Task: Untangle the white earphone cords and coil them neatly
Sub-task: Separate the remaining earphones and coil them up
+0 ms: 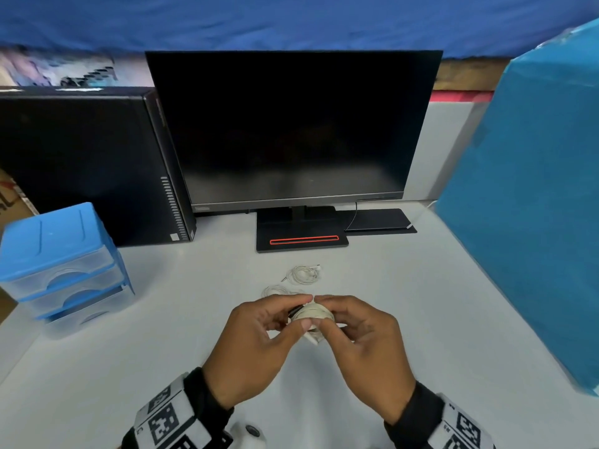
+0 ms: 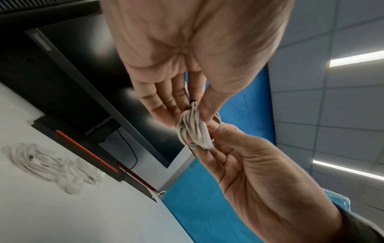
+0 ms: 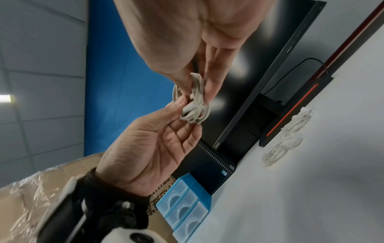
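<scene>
Above the white desk [image 1: 405, 319], at 6 o'clock from the monitor stand [image 1: 301, 236]: one earphone bundle [image 1: 312, 314], wound tight, pinched between my left hand [image 1: 259, 338] and right hand [image 1: 363, 345], thumbs and forefingers closed on it, other fingers loose. Two more earphone coils [image 1: 303, 273] lie at 12 o'clock from my hands. I judge it best to keep one pinch fixed and feed the loose end with the other, so no loop springs out.

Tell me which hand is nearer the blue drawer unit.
Left. The left hand is on the blue drawer unit side of the held earphone bundle, apart from the unit; the right hand grips the bundle from the far side.
</scene>
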`<state>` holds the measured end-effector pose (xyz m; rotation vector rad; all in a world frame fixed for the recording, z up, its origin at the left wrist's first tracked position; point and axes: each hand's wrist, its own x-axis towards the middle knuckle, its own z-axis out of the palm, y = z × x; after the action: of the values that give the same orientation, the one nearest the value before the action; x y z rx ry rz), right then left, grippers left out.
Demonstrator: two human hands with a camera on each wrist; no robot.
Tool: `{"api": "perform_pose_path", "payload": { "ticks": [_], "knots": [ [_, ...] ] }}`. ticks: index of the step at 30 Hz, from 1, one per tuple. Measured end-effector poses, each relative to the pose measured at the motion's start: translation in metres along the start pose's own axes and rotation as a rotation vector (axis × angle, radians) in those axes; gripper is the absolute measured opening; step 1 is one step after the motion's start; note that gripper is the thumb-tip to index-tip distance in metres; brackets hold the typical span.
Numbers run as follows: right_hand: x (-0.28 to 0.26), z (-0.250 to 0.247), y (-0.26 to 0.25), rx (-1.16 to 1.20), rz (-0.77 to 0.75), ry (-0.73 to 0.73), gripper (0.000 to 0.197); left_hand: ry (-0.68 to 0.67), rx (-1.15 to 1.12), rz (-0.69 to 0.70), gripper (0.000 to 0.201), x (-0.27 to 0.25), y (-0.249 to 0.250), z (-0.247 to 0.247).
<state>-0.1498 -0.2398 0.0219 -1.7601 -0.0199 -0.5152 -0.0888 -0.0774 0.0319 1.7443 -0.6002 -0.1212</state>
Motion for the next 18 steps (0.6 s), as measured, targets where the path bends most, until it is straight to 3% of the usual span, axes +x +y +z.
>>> {"api": "perform_pose_path", "payload": {
  "ticks": [3,8,13,18],
  "knots": [
    [0.002,0.001,-0.003,0.075,0.064,-0.056,0.020,-0.017,0.017,0.017,0.019,0.000,0.003,-0.002],
    [0.000,0.005,-0.002,0.105,0.163,-0.140,0.016,-0.171,0.068,-0.063,0.011,0.004,-0.001,-0.015],
    [0.007,0.001,-0.005,0.185,0.297,-0.230,0.015,-0.259,-0.263,-0.233,0.023,0.009,-0.011,-0.023],
    [0.008,-0.001,-0.005,0.238,0.433,-0.284,0.014,-0.315,-0.299,-0.293,0.026,0.014,-0.020,-0.025]
  ]
}}
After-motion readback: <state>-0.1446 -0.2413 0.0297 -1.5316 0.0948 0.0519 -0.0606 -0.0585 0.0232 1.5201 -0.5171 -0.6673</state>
